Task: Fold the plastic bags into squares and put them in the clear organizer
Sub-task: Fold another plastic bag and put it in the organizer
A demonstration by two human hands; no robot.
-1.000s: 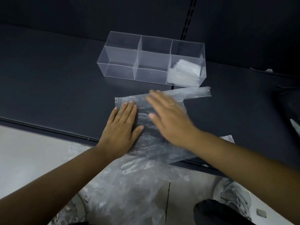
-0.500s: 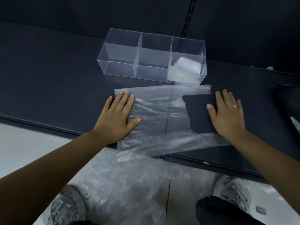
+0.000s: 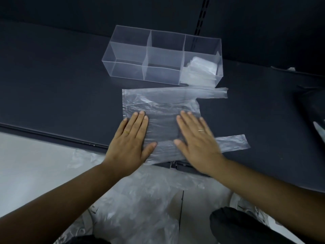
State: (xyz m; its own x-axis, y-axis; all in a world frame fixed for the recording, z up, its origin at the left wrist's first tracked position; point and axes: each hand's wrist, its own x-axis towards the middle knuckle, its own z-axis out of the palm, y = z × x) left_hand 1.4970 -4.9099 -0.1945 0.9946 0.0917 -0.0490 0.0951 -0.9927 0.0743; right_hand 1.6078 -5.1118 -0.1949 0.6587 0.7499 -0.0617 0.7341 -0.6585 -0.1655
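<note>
A clear plastic bag lies spread flat on the dark shelf, its two handles pointing right. My left hand presses flat on the bag's near left part, fingers straight. My right hand lies flat on the bag's near right part, fingers straight, slightly blurred. Behind the bag stands the clear organizer with three compartments. Folded bags fill its right compartment; the other two hold nothing.
A heap of crumpled clear bags lies on the floor below the shelf's front edge, between my shoes. A dark object sits at the shelf's far right.
My right hand has swept from the shelf at the right back onto the bag. My left hand stays pressed on the bag's left part.
</note>
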